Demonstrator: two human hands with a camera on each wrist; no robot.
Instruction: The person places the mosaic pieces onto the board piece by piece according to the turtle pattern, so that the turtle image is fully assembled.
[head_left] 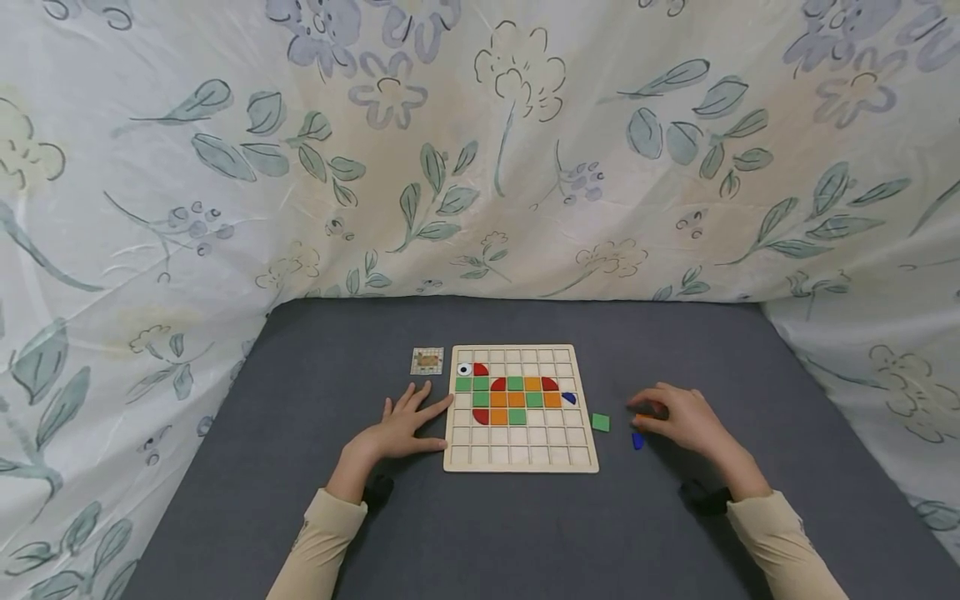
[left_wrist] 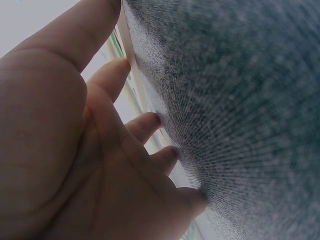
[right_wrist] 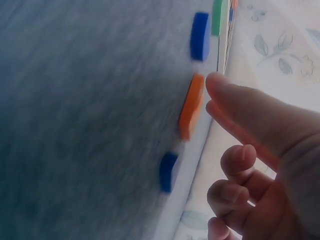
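My left hand (head_left: 397, 433) lies with fingers spread at the left edge of a pale wooden grid board (head_left: 522, 469); its thumb and index fingertip touch that edge. The left wrist view shows its fingertips (left_wrist: 167, 155) against the grey cloth. To the right of the board, my right hand (head_left: 682, 417) hovers over an orange tile (right_wrist: 191, 107), thumb and index finger slightly parted above it. In the right wrist view the tile lies on the cloth between two blue pieces (right_wrist: 200, 37), with the thumb tip close by. The head view shows only one blue piece (head_left: 637, 441) below the hand.
On the board, red, green and orange pieces form a connected shape, with an eye tile (head_left: 464, 369) at upper left and a tilted blue piece (head_left: 569, 398) at right. A green tile (head_left: 601, 422) lies beside the board. A small picture card (head_left: 427, 361) sits at upper left.
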